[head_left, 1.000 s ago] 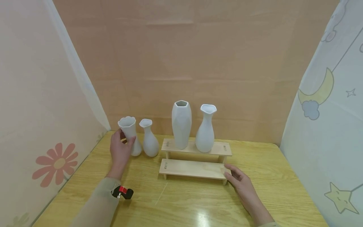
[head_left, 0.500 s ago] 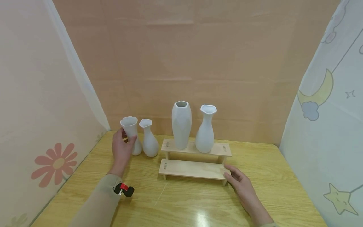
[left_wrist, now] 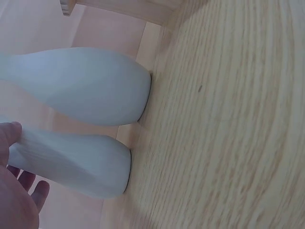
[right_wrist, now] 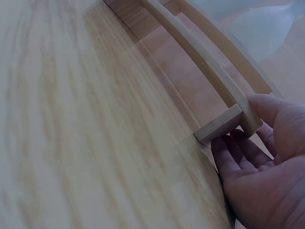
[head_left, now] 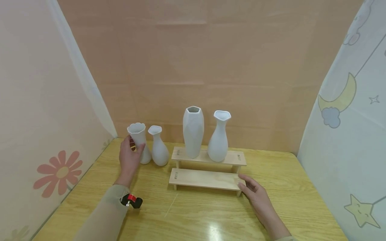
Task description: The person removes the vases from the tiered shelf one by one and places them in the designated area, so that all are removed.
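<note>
My left hand [head_left: 129, 159] holds a white vase with a scalloped rim [head_left: 138, 138] around its middle, thumb on the near side, fingers behind. That vase stands upright on the table, its base [left_wrist: 112, 164] down on the wood in the left wrist view. Just right of it is a white round-bellied vase [head_left: 160, 150] with a narrow neck. My right hand [head_left: 260, 197] grips the right end of a two-step wooden stand [head_left: 205, 179]. In the right wrist view the thumb lies over the board end [right_wrist: 250, 119] and the fingers are at the leg [right_wrist: 220, 123].
On the stand's upper step are a tall faceted white vase [head_left: 193, 134] and a flared-neck white vase [head_left: 218, 144]. The wood-grain table [head_left: 193, 214] meets a peach backdrop [head_left: 193, 67]. Printed cloths [head_left: 337, 160] hang at both sides.
The left hand and its scalloped vase have shifted slightly right, closer to the round-bellied vase, then stayed there. The right hand has kept its place on the stand.
</note>
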`<action>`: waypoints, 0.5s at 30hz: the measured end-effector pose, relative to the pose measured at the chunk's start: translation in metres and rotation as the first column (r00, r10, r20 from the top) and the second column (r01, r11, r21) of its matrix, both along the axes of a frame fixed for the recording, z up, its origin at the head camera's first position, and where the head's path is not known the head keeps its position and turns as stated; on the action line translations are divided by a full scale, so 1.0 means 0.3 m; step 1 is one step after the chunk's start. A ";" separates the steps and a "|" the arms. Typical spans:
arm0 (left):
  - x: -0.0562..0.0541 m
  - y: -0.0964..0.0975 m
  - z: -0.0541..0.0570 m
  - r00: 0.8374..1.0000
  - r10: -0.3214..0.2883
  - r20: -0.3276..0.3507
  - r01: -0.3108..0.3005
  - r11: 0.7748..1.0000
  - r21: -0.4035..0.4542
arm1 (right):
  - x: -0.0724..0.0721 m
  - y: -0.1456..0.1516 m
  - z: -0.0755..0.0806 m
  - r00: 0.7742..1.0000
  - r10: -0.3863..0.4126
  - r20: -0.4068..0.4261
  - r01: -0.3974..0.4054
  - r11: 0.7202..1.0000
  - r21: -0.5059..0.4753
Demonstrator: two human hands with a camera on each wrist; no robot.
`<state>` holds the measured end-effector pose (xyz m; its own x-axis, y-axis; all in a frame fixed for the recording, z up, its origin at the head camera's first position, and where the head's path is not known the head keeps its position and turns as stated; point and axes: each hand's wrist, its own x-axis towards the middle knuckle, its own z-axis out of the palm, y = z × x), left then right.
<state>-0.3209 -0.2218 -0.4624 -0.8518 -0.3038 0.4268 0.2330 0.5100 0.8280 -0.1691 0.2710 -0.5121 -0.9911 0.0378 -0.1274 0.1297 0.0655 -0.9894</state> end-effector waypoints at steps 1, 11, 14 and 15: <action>0.001 -0.001 -0.002 1.000 -0.003 0.001 0.003 1.000 0.002 | -0.001 0.000 -0.001 1.000 -0.002 -0.001 0.002 1.000 0.000; 0.032 0.002 -0.015 1.000 -0.010 0.026 0.009 0.999 0.039 | 0.001 -0.001 0.000 1.000 -0.003 -0.004 0.003 1.000 0.008; 0.051 0.009 -0.009 0.999 0.002 0.032 -0.003 0.998 0.060 | 0.002 0.000 0.002 1.000 -0.001 -0.006 0.001 1.000 0.008; 0.058 0.012 -0.005 1.000 0.004 0.031 -0.006 0.998 0.069 | 0.002 0.000 0.002 1.000 0.000 -0.006 0.000 1.000 0.005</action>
<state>-0.3034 -0.2183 -0.4640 -0.8623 -0.3361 0.3787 0.2047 0.4526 0.8679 -0.1685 0.2711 -0.5114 -0.9919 0.0380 -0.1213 0.1238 0.0704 -0.9898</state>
